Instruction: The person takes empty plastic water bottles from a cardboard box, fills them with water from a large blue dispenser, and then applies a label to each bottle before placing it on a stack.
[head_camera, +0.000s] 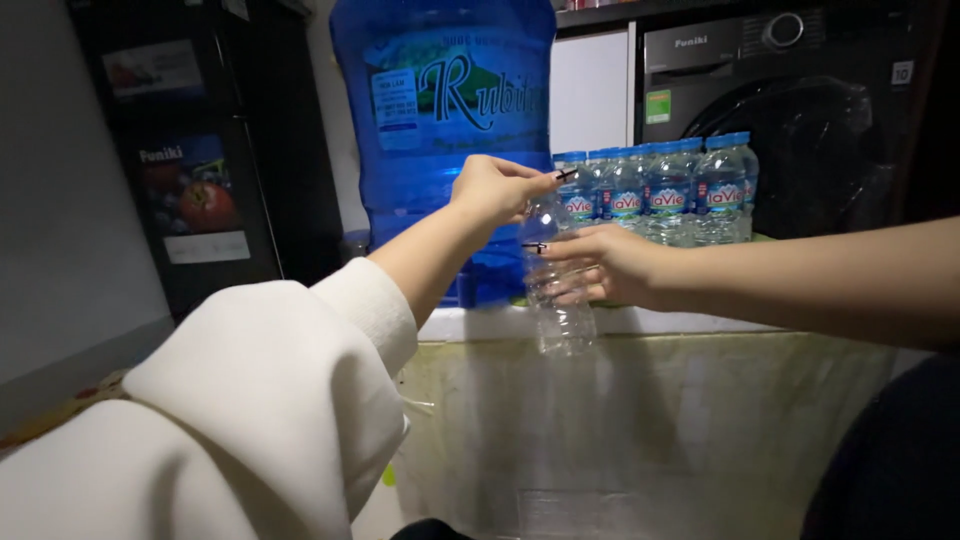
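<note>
My right hand (610, 265) grasps clear empty bottle (556, 290) | my left hand (495, 188) pinches its top | behind: blue water jug (440, 120), pack of filled small bottles (660, 190).

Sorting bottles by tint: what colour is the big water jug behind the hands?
Translucent blue jug, clearest in the head view.

An empty plastic bottle (556, 285) stands upright off the ledge (640, 322), held in front of it. The right hand (610, 265) wraps the bottle's middle from the right; the left hand (495, 188) sits on its top, reaching in from the left. Just behind the bottle and to its left, a large water jug (440, 120) rests on the ledge. To the jug's right, a pack of small water bottles (665, 190) stands in a row. Behind that pack is a washing machine (790, 110); a refrigerator (190, 150) stands far left.
</note>
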